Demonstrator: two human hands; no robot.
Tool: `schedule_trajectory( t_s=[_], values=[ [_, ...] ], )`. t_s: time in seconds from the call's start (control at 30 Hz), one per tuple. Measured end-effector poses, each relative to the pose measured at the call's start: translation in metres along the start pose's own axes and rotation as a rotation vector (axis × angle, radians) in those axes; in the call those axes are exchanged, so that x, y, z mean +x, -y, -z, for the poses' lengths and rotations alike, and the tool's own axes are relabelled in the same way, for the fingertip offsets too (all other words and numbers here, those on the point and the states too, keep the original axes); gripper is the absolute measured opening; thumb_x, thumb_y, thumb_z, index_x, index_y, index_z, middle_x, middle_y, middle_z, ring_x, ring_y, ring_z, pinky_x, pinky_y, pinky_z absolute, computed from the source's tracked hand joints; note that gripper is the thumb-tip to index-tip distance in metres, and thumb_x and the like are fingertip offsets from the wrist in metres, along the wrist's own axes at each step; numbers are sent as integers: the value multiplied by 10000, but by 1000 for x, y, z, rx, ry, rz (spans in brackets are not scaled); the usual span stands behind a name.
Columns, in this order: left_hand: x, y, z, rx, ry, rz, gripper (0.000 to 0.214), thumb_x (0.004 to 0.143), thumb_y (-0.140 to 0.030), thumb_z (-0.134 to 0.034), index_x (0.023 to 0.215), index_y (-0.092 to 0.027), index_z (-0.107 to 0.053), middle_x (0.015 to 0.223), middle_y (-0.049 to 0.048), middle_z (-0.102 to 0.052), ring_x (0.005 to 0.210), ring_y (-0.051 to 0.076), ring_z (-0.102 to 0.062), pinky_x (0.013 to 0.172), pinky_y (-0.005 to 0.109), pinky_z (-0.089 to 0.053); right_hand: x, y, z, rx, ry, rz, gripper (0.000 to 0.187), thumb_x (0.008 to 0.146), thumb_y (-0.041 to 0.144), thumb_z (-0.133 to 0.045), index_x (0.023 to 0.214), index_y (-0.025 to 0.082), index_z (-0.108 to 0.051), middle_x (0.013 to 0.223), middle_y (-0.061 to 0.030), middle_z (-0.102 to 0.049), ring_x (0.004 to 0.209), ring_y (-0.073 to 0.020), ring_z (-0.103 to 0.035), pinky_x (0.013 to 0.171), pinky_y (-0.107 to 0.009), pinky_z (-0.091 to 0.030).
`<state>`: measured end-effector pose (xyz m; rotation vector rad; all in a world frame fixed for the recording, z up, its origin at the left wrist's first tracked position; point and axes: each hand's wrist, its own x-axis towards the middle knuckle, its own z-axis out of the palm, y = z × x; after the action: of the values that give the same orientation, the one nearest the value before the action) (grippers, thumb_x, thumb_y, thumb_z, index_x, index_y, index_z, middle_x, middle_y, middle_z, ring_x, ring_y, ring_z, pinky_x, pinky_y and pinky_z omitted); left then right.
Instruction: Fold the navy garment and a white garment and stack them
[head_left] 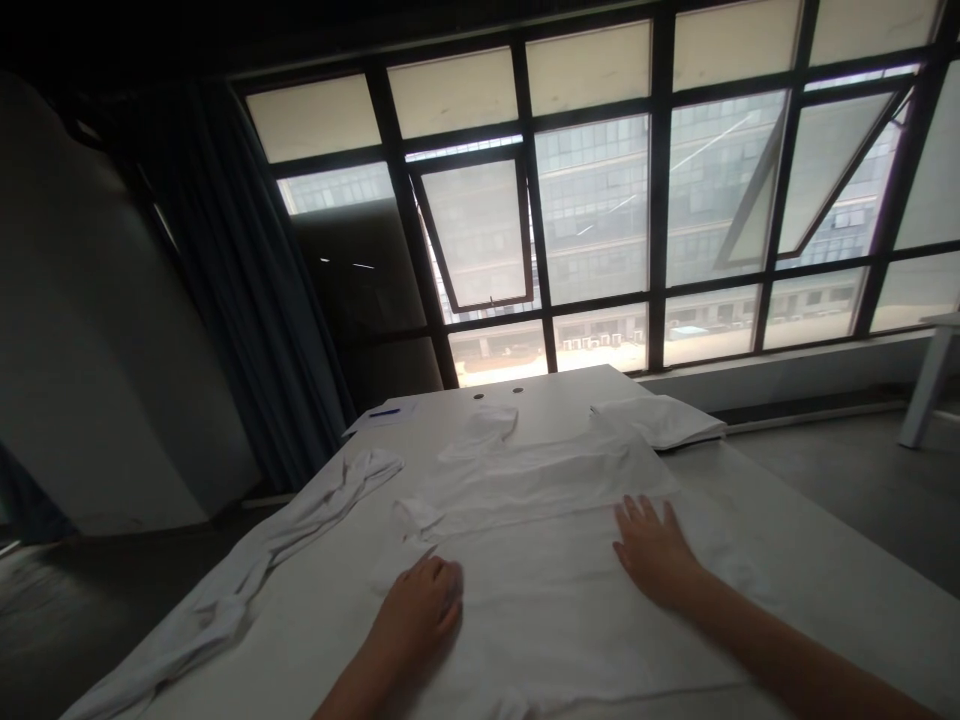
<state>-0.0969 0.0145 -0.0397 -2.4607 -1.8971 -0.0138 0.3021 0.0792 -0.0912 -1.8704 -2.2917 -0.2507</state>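
Observation:
A white T-shirt (547,620) lies spread on a white table (825,585), with a fold running across its middle and its far part lying in creases. My left hand (420,605) rests on the shirt's near left side, fingers curled against the cloth. Whether it pinches the fabric I cannot tell. My right hand (652,552) lies flat on the shirt to the right of centre, fingers spread and holding nothing. A long crumpled white cloth (232,590) runs along the table's left side, left of my left hand.
A folded white cloth (660,420) lies at the table's far right corner. A sheet of paper (381,417) with a blue pen sits at the far left. The table's edges drop to a grey floor. Large windows, a dark curtain (255,270) and a white chair (930,380) stand beyond.

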Motion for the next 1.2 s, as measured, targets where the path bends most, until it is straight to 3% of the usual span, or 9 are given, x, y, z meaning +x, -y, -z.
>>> schedule_trajectory(
  t_s=[0.17, 0.23, 0.3, 0.4, 0.6, 0.77, 0.87, 0.97, 1.2],
  values=[
    [42, -55, -5, -59, -10, -105, 606, 922, -387, -476, 1496, -197, -427, 1554, 101, -425, 1443, 257, -362, 1201, 417, -279, 19, 115, 18, 322, 131, 301, 633, 921, 280, -382, 1523, 85, -371, 1590, -193, -317, 1464, -333, -298, 1174, -554, -216],
    [52, -56, -16, -68, 11, -134, 650, 970, -466, -423, 1536, -152, -363, 1602, 112, -330, 1487, 267, -275, 1222, 436, -230, 22, 137, 17, 402, 170, 364, 646, 920, 260, -378, 1539, 81, -335, 1605, -180, -288, 1484, -305, -261, 1196, -513, -195],
    [53, -43, -25, -78, 23, -179, 690, 1004, -548, -347, 1568, -152, -291, 1631, 96, -240, 1508, 263, -213, 1233, 443, -198, 22, 137, 13, 437, 173, 388, 624, 962, 319, -349, 1546, 99, -327, 1611, -163, -282, 1494, -291, -235, 1213, -501, -152],
    [40, -12, -33, -83, 15, -226, 696, 1020, -595, -292, 1592, -207, -206, 1646, 51, -150, 1518, 245, -166, 1241, 435, -171, 17, 104, 3, 412, 148, 357, 680, 994, 529, -311, 1557, 147, -317, 1623, -133, -261, 1505, -297, -197, 1224, -511, -91],
    [-4, 39, -39, -44, -5, -106, 720, 1006, -635, -305, 1582, -207, -245, 1637, 44, -162, 1511, 259, -194, 1236, 426, -200, 3, -13, -25, 246, 95, 149, 763, 965, 676, -258, 1557, 200, -325, 1619, -106, -281, 1501, -278, -221, 1222, -504, -129],
    [-21, 51, -44, -32, -46, 0, 766, 984, -662, -336, 1560, -157, -318, 1621, 81, -234, 1487, 279, -274, 1215, 412, -264, -9, -97, -39, 103, 52, -40, 778, 950, 650, -303, 1517, 128, -403, 1587, -161, -341, 1473, -313, -292, 1195, -511, -222],
    [-21, 48, -45, -30, -71, -1, 755, 980, -656, -352, 1557, -169, -330, 1619, 79, -243, 1486, 284, -275, 1213, 420, -267, -8, -105, -32, -36, 56, -146, 709, 954, 548, -357, 1441, 51, -496, 1523, -249, -414, 1431, -402, -342, 1151, -608, -222],
    [-21, 46, -44, -25, -50, 8, 772, 982, -659, -334, 1560, -149, -316, 1622, 85, -228, 1490, 280, -264, 1216, 421, -256, 1, -66, -14, -137, 0, -215, 619, 970, 437, -364, 1385, 14, -542, 1490, -303, -428, 1405, -485, -331, 1103, -716, -148],
    [-21, 51, -46, -2, -57, -7, 810, 966, -704, -326, 1565, -159, -303, 1621, 78, -233, 1487, 283, -274, 1211, 421, -270, -2, 136, 18, 337, 100, 328, 603, 1017, 452, -282, 1503, 119, -408, 1580, -192, -344, 1457, -369, -298, 1164, -574, -235]
  ],
)
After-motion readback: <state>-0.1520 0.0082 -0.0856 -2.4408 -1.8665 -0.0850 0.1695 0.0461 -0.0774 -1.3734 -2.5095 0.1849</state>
